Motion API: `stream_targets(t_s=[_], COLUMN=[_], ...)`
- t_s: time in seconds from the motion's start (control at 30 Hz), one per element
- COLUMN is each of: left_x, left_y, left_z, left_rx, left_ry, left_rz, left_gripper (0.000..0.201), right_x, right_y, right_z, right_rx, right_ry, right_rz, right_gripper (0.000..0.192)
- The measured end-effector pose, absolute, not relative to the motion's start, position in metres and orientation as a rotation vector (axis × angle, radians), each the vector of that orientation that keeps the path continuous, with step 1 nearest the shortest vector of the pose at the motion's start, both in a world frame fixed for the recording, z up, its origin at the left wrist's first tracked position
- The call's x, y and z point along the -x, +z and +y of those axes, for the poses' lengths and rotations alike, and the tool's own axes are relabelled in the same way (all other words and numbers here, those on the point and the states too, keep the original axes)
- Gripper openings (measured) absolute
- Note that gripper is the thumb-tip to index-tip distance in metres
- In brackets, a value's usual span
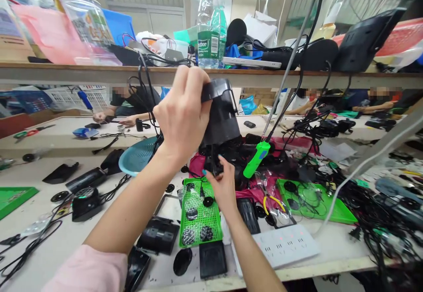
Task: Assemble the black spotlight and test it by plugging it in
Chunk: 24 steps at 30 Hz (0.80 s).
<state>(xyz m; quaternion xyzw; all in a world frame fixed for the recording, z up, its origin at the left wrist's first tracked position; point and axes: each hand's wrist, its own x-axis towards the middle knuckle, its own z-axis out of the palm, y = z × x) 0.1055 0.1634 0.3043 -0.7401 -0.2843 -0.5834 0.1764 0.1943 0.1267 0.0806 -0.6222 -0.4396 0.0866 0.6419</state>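
Observation:
Raised at the middle of the view, my left hand (185,106) is closed around the upper part of a black plastic housing (221,117). The housing is held in the air, tilted, above the cluttered bench. Just below it is my right hand (226,184), thumb and forefinger apart. A thin dark strip shows near those fingertips; whether they touch it I cannot tell. My other right fingers are partly hidden. Under the hands lies a green perforated tray (194,215) with round black parts and a short cable. A bright green electric screwdriver (257,159) hangs to the right.
A white power strip (287,245) sits near the front edge, with yellow-handled pliers (272,201) behind it. To the left stands a blue basket (137,155). A loaded shelf (132,73) crosses above. Tangled cables (370,239) cover the right. Other people work across the bench.

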Motion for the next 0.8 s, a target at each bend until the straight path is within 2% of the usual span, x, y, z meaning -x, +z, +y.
stream_targets(t_s=[0.03,0.1,0.17,0.27,0.33,0.47,0.63,0.8], left_x=[-0.104,-0.099,-0.088,-0.064,-0.050,-0.038,-0.034,-0.029], left_y=[0.301,0.292,0.282,0.267,0.257,0.236,0.206,0.188], left_z=[0.165,0.179,0.200,0.228,0.231,0.214,0.206,0.197], left_rx=[2.147,2.251,2.377,2.726,3.104,3.712,3.208,2.738], left_ry=[-1.560,-1.400,-1.303,-1.323,-1.436,-1.620,-2.330,-2.636], left_rz=[-0.857,-0.995,-1.119,-1.253,-1.396,-1.402,-1.275,-1.040], left_gripper=[0.018,0.017,0.014,0.012,0.019,0.038,0.038,0.029], right_x=[-0.201,-0.213,-0.222,-0.230,-0.232,-0.229,-0.229,-0.246], right_y=[0.086,0.095,0.103,0.114,0.118,0.111,0.092,0.080], right_z=[0.135,0.144,0.143,0.128,0.117,0.102,0.087,0.073], right_rx=[1.432,1.445,1.443,1.385,1.342,1.308,1.305,1.459], right_ry=[0.199,0.204,0.192,0.199,0.238,0.315,0.161,0.114], right_rz=[-1.049,-1.098,-1.106,-1.092,-1.085,-1.082,-0.899,-0.940], right_gripper=[0.043,0.028,0.029,0.042,0.047,0.041,0.031,0.028])
